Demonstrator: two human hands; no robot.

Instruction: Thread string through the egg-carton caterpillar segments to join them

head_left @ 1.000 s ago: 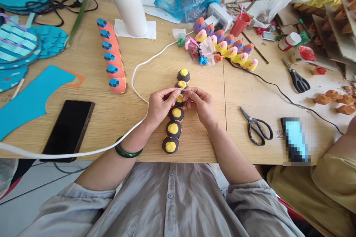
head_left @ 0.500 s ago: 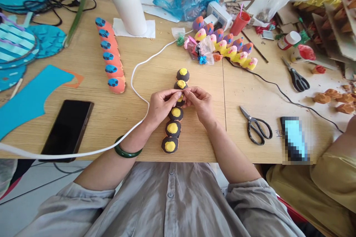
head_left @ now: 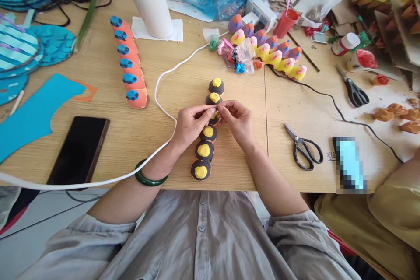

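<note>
A row of dark brown rounded cups with yellow dabs [head_left: 204, 151] runs up the table in front of me. Over its upper middle, my left hand [head_left: 192, 124] and my right hand [head_left: 236, 120] meet fingertip to fingertip. Thumb and forefinger of each are pinched together, and whatever lies between them is too small to make out. The hands partly cover one of the yellow dabs. A green bangle [head_left: 151, 179] circles my left wrist, and a white cable [head_left: 157, 92] passes close by that arm.
Left are an orange row with blue spots [head_left: 126, 63], a phone [head_left: 80, 151] and a white bottle [head_left: 149, 6]. Right lie black-handled scissors [head_left: 303, 146], a second pair [head_left: 354, 89] and a blurred phone [head_left: 351, 164]. Painted rows [head_left: 269, 54] stand behind. Another person's arm [head_left: 400, 192] rests at right.
Both hands keep their pinch over the same spot of the row, with barely visible finger movement. The view has shifted slightly.
</note>
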